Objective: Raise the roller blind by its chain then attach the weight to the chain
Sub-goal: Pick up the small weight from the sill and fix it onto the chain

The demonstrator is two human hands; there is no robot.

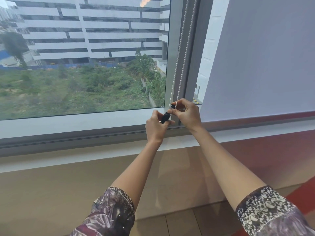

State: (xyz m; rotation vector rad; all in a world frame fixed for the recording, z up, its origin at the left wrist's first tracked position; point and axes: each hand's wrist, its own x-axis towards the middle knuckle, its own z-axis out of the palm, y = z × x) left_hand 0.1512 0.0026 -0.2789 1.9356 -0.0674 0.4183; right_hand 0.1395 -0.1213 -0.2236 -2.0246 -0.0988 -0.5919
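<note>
A white bead chain [181,48] hangs in two strands down the grey window frame. Its lower end meets a small black weight [165,117] just above the sill. My left hand [156,126] grips the lower body of the weight. My right hand [186,113] pinches the weight's black top piece together with the chain's bottom loop. The blind over the left pane is raised out of view, so the glass is uncovered. My fingers hide the joint between chain and weight.
A second roller blind [264,57] hangs lowered over the right pane, its bottom bar near the sill. The white window sill [76,123] runs below the glass. A beige wall [68,184] and tiled floor lie beneath.
</note>
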